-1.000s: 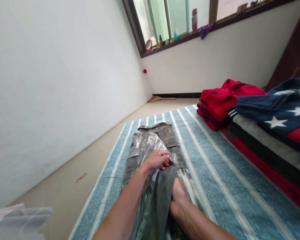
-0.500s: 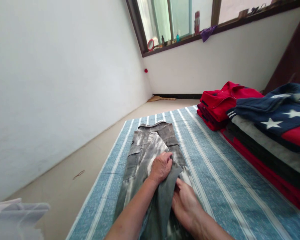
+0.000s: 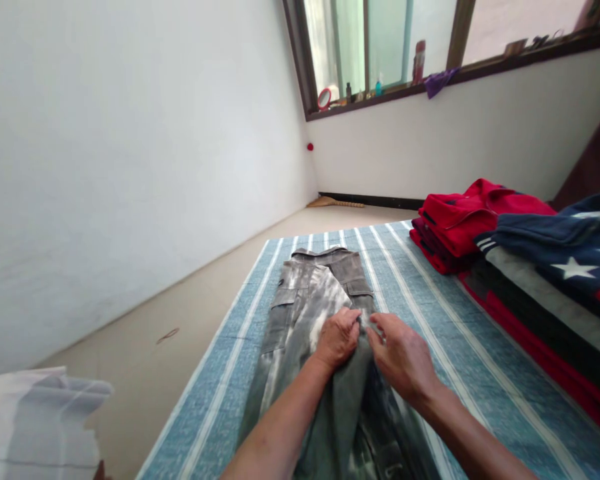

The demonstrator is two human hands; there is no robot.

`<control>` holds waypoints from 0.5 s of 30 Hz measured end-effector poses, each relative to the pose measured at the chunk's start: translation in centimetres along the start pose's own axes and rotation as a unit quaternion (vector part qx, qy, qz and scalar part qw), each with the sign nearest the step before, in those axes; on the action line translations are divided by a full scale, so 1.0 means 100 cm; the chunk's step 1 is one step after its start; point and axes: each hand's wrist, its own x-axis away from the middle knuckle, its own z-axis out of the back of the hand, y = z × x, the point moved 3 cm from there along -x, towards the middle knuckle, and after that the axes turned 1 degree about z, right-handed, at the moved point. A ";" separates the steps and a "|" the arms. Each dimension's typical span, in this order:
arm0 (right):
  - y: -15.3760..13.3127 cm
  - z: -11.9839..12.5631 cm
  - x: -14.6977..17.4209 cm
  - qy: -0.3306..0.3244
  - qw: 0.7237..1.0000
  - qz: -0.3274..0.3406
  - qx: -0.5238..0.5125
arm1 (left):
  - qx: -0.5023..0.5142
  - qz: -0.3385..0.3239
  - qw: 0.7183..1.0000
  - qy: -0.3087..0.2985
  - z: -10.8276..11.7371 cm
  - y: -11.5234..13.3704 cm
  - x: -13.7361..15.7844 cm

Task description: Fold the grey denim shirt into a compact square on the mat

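Note:
A grey-green camouflage jacket with flap pockets lies on the striped bed cover, its collar at the far end. One sleeve is folded over its front. My left hand is closed on the sleeve, bunching the cloth beneath its fingers, whose tips are partly hidden. Just right of it is my right hand, thumb and fingers slightly apart at the jacket's right edge; whether they touch the cloth is hard to see.
Folded red clothes and a taller stack topped by a navy star-patterned garment stand on the right of the blue striped cover. Pale checked cloth shows at lower left. White wall rises on the left.
My right hand has come off the sleeve's lower part and moved forward, beside my left hand. My left hand keeps its hold. The view has shifted slightly left.

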 end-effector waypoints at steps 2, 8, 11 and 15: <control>0.007 -0.008 -0.020 -0.056 0.992 -0.053 0.099 | 0.013 0.000 1.000 0.013 0.004 -0.002 0.000; 0.028 -0.027 -0.053 -0.155 0.975 -0.114 0.113 | -0.028 0.014 0.996 0.087 0.037 -0.013 0.008; 0.031 -0.030 -0.057 -0.176 0.973 -0.108 0.100 | -0.098 0.044 0.993 0.056 0.041 -0.022 0.015; 0.027 -0.031 -0.055 -0.182 0.973 -0.090 0.111 | -0.145 0.078 0.986 -0.021 0.027 -0.030 0.021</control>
